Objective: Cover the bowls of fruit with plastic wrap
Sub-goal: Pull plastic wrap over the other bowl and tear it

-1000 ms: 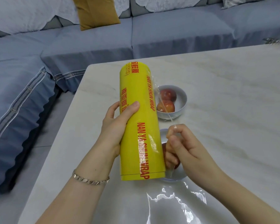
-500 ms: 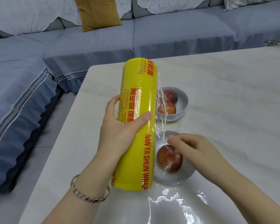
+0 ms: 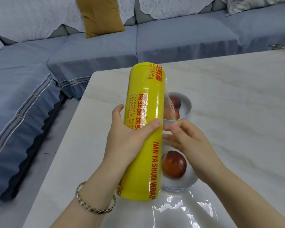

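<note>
A big yellow roll of plastic wrap (image 3: 145, 129) with red lettering is held above the table, tilted, in my left hand (image 3: 130, 135). My right hand (image 3: 186, 140) sits just right of the roll, its fingertips pinching the loose clear film edge (image 3: 170, 107) that rises from the roll's side. Under my right hand stands a white bowl (image 3: 179, 183) holding one red fruit (image 3: 174, 164). Farther back, a second white bowl (image 3: 187, 106) holds two red fruits, partly hidden by the roll and the film.
The marble table (image 3: 237, 104) has its left edge near the roll. A crumpled sheet of clear film (image 3: 179, 213) lies on the table in front of the near bowl. A blue-grey sofa (image 3: 179, 37) with a mustard cushion (image 3: 102, 15) wraps around the far and left sides.
My right hand left the near bowl's fruit and rose to the roll's side, where it now pinches the film edge. The roll turned a little in my left hand.
</note>
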`<state>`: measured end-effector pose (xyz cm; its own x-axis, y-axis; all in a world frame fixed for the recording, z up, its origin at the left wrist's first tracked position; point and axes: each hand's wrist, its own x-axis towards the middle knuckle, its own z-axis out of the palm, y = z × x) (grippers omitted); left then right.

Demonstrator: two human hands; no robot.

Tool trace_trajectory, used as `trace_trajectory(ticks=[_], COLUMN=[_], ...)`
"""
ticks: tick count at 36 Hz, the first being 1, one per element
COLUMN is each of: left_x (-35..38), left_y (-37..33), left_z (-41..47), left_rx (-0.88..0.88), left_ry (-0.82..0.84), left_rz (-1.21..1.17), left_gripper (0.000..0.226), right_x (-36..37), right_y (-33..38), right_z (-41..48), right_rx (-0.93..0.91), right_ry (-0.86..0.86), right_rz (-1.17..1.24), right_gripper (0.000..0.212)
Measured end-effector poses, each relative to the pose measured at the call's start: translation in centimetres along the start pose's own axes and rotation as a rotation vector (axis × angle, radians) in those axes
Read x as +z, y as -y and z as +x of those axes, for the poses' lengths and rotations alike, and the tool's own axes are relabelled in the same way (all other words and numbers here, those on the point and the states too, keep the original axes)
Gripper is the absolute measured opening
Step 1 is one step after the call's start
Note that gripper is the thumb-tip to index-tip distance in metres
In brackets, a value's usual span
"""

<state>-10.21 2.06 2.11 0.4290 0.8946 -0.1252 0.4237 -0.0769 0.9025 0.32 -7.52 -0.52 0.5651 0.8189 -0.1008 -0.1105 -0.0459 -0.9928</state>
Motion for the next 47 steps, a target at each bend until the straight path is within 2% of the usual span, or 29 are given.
trace_trajectory(ticks=[2, 4, 8, 12, 15, 18, 21, 25, 29, 32, 35, 38, 43, 47], left_x=[0.5, 0.7, 0.6, 0.9, 2.0, 3.6, 5.1, 6.3, 6.5, 6.2, 5.8, 5.5, 5.3, 4.5], left_y=[0.0, -0.2, -1.0, -1.8, -1.8, -1.8, -1.8, -2.1, -2.6, -2.8, -2.2, -1.2, -0.4, 0.0], left_z=[0.0, 0.1, 0.3, 0.7, 1.0, 0.7, 0.2, -0.3, -0.5, -0.5, -0.4, -0.4, -0.1, 0.7], left_rx=[-0.005, 0.018, -0.009, -0.097, -0.169, -0.207, -0.248, -0.228, -0.121, -0.052, -0.107, -0.183, -0.205, -0.172], left_ry=[0.001, 0.036, 0.169, 0.327, 0.394, 0.462, 0.476, 0.429, 0.378, 0.376, 0.392, 0.414, 0.379, 0.344], left_rz=[0.062, 0.092, -0.046, -0.237, -0.338, -0.393, -0.482, -0.542, -0.475, -0.389, -0.398, -0.489, -0.592, -0.584], left_gripper=[0.104, 0.105, 0.084, 0.084, 0.097, 0.082, 0.074, 0.076, 0.080, 0.083, 0.083, 0.072, 0.089, 0.093], right_x=[0.2, 0.2, -1.3, -3.2, -4.0, -4.7, -5.5, -5.9, -6.3, -6.6, -6.7, -7.1, -7.0, -6.3], right_y=[0.0, 0.0, 0.8, 0.9, 0.5, 0.0, -0.5, -0.9, -0.9, -1.3, -1.4, -1.0, -1.1, -1.7], right_z=[-0.4, -0.4, 0.5, 0.9, 0.8, 0.5, 0.2, -0.3, -1.0, -1.6, -2.2, -2.7, -2.4, -2.2], right_rx=[-0.029, -0.063, -0.091, -0.097, -0.056, -0.062, -0.097, -0.065, 0.027, 0.047, 0.056, 0.139, 0.281, 0.220], right_ry=[-0.049, -0.117, -0.183, -0.222, -0.214, -0.296, -0.393, -0.450, -0.372, -0.351, -0.331, -0.206, 0.000, 0.095], right_rz=[0.061, 0.070, 0.092, 0.067, 0.064, -0.031, -0.144, -0.097, 0.152, 0.119, 0.019, 0.043, 0.259, 0.165], right_gripper=[0.021, 0.021, 0.022, 0.023, 0.023, 0.024, 0.021, 0.021, 0.024, 0.023, 0.024, 0.024, 0.031, 0.045])
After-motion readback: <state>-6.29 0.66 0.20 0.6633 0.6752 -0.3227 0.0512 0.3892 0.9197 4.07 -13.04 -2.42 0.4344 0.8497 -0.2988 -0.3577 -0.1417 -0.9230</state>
